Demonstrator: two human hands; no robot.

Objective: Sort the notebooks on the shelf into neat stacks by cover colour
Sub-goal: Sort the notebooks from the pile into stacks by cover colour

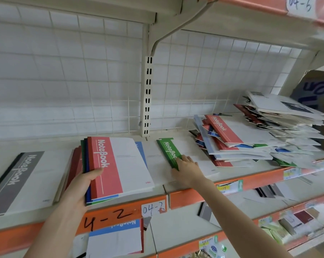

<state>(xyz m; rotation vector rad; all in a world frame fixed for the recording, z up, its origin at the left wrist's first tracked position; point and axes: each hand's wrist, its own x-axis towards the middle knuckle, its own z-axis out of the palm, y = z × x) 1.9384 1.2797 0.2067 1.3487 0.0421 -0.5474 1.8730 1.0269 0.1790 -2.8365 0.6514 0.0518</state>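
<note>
I had the left hand point(79, 185) wrapped round the spine side of a mixed bundle point(118, 164), thumb on the red-banded top cover and fingers underneath, out of sight. I judged it was held that way to keep the red, green and blue spines together while sorting, with the shelf point(191, 198) seeming to take some of the weight. At two o'clock from it, the right hand point(187, 166) lay with fingers nearly straight on the near end of the green notebook point(169, 151), pressing rather than gripping (whether the thumb had hooked the edge I couldn't tell). That green one lay flat on white-covered books, probably as the start of a green stack. At nine o'clock the grey notebook point(23, 179) sat alone and square. Further off at two o'clock the unsorted heap point(250, 138) sprawled with its colours mixed, so most of the sorting remained.
</note>
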